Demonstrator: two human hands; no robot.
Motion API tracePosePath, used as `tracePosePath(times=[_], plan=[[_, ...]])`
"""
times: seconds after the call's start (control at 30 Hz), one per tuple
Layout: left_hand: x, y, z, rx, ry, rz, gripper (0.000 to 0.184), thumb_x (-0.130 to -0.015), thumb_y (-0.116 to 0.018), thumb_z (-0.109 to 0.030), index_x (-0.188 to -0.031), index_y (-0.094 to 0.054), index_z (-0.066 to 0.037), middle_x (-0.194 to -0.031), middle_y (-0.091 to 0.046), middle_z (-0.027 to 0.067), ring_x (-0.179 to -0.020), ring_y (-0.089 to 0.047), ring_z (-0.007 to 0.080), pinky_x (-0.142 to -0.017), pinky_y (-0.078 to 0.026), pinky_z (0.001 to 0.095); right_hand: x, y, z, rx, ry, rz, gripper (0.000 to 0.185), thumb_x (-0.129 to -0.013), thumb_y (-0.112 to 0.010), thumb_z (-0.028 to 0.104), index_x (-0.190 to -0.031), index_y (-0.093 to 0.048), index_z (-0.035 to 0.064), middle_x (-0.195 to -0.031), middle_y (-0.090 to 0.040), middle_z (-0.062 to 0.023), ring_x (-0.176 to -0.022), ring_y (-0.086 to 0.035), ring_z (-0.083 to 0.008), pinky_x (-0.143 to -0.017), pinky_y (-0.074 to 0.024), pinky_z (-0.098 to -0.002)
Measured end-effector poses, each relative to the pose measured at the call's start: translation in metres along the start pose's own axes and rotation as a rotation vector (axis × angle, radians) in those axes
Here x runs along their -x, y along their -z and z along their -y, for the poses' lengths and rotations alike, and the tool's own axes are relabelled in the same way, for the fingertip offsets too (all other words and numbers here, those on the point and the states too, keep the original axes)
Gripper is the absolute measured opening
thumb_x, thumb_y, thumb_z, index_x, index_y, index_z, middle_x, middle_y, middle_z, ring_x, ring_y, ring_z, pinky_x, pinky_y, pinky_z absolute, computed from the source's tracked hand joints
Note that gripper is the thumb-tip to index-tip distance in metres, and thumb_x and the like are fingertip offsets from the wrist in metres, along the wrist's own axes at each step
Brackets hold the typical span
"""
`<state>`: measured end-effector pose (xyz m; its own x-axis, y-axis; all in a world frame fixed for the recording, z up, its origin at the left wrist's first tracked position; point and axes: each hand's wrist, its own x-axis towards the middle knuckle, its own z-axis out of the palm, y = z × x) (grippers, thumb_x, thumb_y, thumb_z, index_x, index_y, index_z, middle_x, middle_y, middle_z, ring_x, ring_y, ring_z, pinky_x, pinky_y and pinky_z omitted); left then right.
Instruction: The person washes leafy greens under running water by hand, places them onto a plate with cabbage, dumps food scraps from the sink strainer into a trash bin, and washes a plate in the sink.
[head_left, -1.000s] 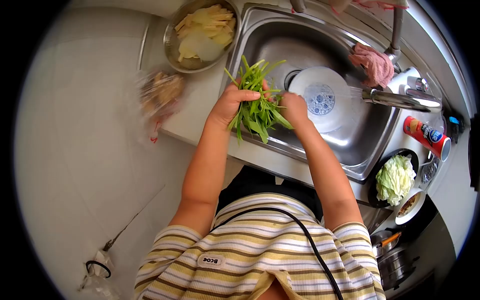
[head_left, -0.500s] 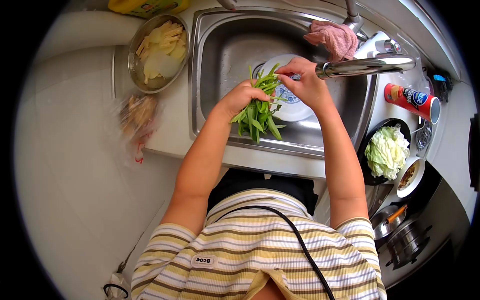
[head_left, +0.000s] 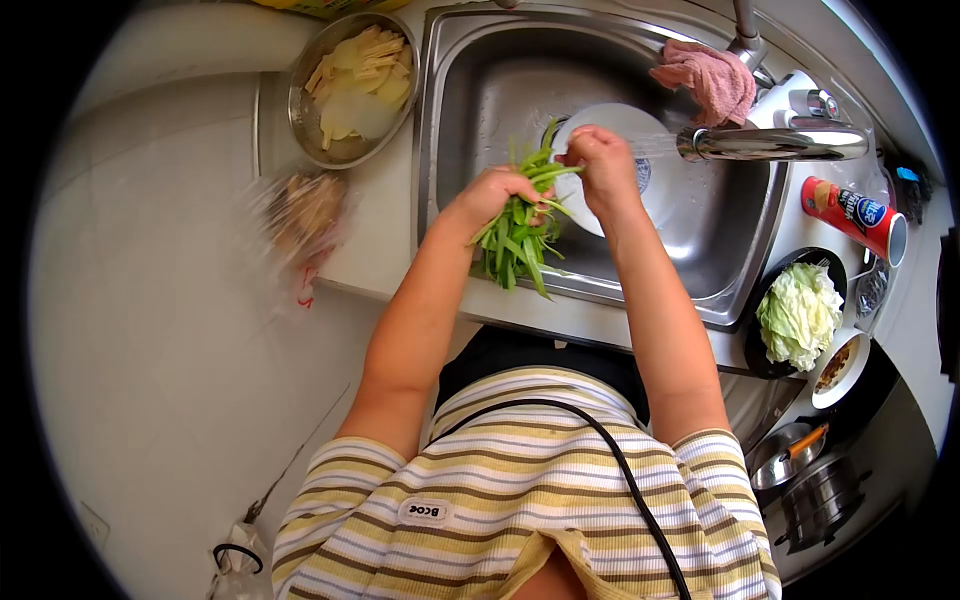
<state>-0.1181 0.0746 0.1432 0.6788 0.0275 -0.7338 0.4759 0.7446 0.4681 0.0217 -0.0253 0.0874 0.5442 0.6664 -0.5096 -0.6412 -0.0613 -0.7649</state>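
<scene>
A bunch of leafy greens [head_left: 515,245] is gripped in my left hand [head_left: 490,197] over the left part of the sink [head_left: 480,100]. Its stems point up and right, and its leaves hang toward the front rim. Beside the stem ends is my right hand [head_left: 608,172], fingers curled together; what they hold, if anything, is hidden. Water from the chrome faucet [head_left: 775,143] runs against that hand. Beneath my right hand, a white plate [head_left: 590,222] with a blue pattern lies in the sink.
Left of the sink are a metal bowl of sliced pale vegetables [head_left: 345,160] and a plastic bag [head_left: 305,215]. A pink cloth [head_left: 715,80] hangs at the back. To the right are a red canister [head_left: 850,217], cabbage on a black plate [head_left: 800,315], a white bowl [head_left: 845,370] and pots [head_left: 785,470].
Water now flows from the faucet. My right hand's fingers have curled in beside the stems. The whole view has shifted, with the sink lying further right.
</scene>
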Motion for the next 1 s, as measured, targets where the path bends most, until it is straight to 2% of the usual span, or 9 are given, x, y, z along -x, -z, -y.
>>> tracePosePath(times=[0.1,0.17,0.23,0.33,0.37,0.47,0.67,0.8,1.0], plan=[[0.022,0.032,0.000,0.359,-0.106,0.169,0.034,-0.070,-0.053,-0.013,-0.100,-0.051,0.002,-0.073,-0.052,0.0111,-0.069,-0.054,0.0233,-0.075,-0.047,0.0429,-0.016,0.010,-0.027,-0.282,-0.077,-0.094,0.010,-0.076,-0.057,0.003,-0.081,-0.065,-0.0012,-0.067,-0.059,-0.0020,-0.061,-0.054,-0.0102,-0.060,-0.0452,-0.0253],[0.027,0.044,0.005,0.420,-0.164,0.213,0.041,-0.073,-0.053,-0.019,-0.108,-0.047,0.001,-0.082,-0.052,0.0130,-0.080,-0.053,0.0260,-0.081,-0.044,0.0449,-0.011,0.005,-0.044,0.275,0.018,-0.095,0.017,-0.077,-0.057,0.005,-0.091,-0.066,0.0004,-0.071,-0.063,-0.0069,-0.062,-0.056,-0.0144,-0.062,-0.0484,-0.0295],[0.029,0.035,-0.001,0.580,-0.319,0.205,0.043,-0.077,-0.053,-0.022,-0.113,-0.046,0.000,-0.093,-0.051,0.0156,-0.088,-0.052,0.0292,-0.082,-0.044,0.0448,-0.004,0.007,-0.098,0.983,0.193,0.356,0.026,-0.076,-0.054,0.008,-0.099,-0.066,0.0071,-0.087,-0.065,-0.0187,-0.077,-0.063,-0.0316,-0.073,-0.0499,-0.0368],[0.020,0.031,-0.006,0.577,-0.422,0.292,0.050,-0.075,-0.058,-0.021,-0.119,-0.046,0.001,-0.104,-0.053,0.0190,-0.100,-0.052,0.0371,-0.094,-0.041,0.0493,0.012,0.001,-0.116,0.829,0.385,0.405,0.023,-0.078,-0.053,0.013,-0.095,-0.067,0.0098,-0.091,-0.065,-0.0176,-0.082,-0.063,-0.0337,-0.071,-0.0498,-0.0385],[0.016,0.027,-0.006,0.563,-0.475,0.299,0.054,-0.074,-0.059,-0.022,-0.121,-0.045,0.000,-0.107,-0.053,0.0187,-0.103,-0.052,0.0386,-0.095,-0.041,0.0504,0.020,0.014,-0.087,1.198,0.399,0.398,0.023,-0.078,-0.052,0.010,-0.095,-0.067,0.0090,-0.090,-0.066,-0.0174,-0.080,-0.064,-0.0311,-0.069,-0.0499,-0.0368],[-0.003,0.023,0.000,0.625,-0.480,0.393,0.053,-0.068,-0.064,-0.021,-0.116,-0.048,-0.004,-0.099,-0.054,0.0151,-0.103,-0.053,0.0382,-0.095,-0.043,0.0501,0.018,0.050,-0.046,0.342,-0.068,-0.025,0.015,-0.081,-0.056,0.004,-0.090,-0.066,-0.0020,-0.074,-0.066,-0.0102,-0.068,-0.061,-0.0126,-0.063,-0.0469,-0.0251],[-0.058,-0.022,0.000,0.701,-0.468,0.745,0.033,-0.062,-0.068,-0.017,-0.088,-0.048,-0.012,-0.074,-0.050,0.0032,-0.080,-0.051,0.0236,-0.075,-0.044,0.0323,0.051,0.071,0.065,0.263,0.120,-0.073,0.019,-0.082,-0.063,0.009,-0.091,-0.065,-0.0064,-0.079,-0.065,-0.0091,-0.073,-0.058,-0.0129,-0.074,-0.0447,-0.0241],[-0.085,-0.050,-0.005,0.639,-0.380,0.826,0.033,-0.061,-0.068,-0.018,-0.086,-0.047,-0.012,-0.071,-0.049,0.0030,-0.078,-0.051,0.0230,-0.075,-0.043,0.0320,0.066,0.077,0.083,0.158,0.138,0.061,0.019,-0.080,-0.064,0.006,-0.096,-0.066,-0.0022,-0.083,-0.066,-0.0052,-0.073,-0.058,-0.0087,-0.069,-0.0464,-0.0217],[-0.110,-0.076,-0.002,0.568,-0.306,0.712,0.035,-0.060,-0.067,-0.019,-0.088,-0.047,-0.011,-0.079,-0.057,0.0083,-0.085,-0.058,0.0284,-0.080,-0.049,0.0401,0.070,0.103,0.087,0.191,0.204,-0.076,0.011,-0.077,-0.066,0.004,-0.086,-0.067,-0.0022,-0.076,-0.064,-0.0023,-0.070,-0.056,-0.0065,-0.065,-0.0448,-0.0197]])
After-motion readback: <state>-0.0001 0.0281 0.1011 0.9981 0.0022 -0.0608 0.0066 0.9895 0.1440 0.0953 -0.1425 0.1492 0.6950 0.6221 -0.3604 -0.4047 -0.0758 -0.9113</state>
